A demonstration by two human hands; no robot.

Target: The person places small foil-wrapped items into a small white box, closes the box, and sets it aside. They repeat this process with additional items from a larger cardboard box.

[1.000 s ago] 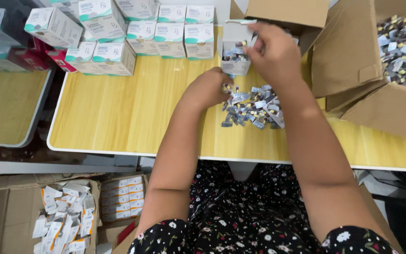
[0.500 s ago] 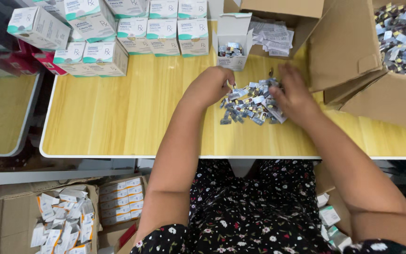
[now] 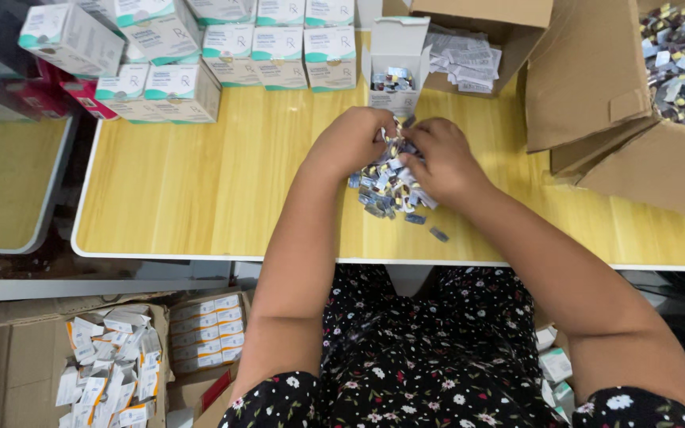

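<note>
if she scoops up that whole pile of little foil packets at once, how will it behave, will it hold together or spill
Probably spills: the foil packets lie loose and jumbled between the left hand and right hand, and a stray packet already sits apart near the table edge. Their shiny faces suggest they slide easily. Each looks small, flat and light.

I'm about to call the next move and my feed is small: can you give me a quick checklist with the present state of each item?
1. Both hands on the heap: ok. Left hand and right hand cup the pile of small silver foil packets.
2. Grip closed on packets: cannot tell; fingers hide it.
3. Open white carton upright with its flap up: ok, partly filled.
4. Strays: not ok. Two loose packets lie toward the table edge.
5. Stacked white-and-teal boxes apart from the hands: ok.
</note>
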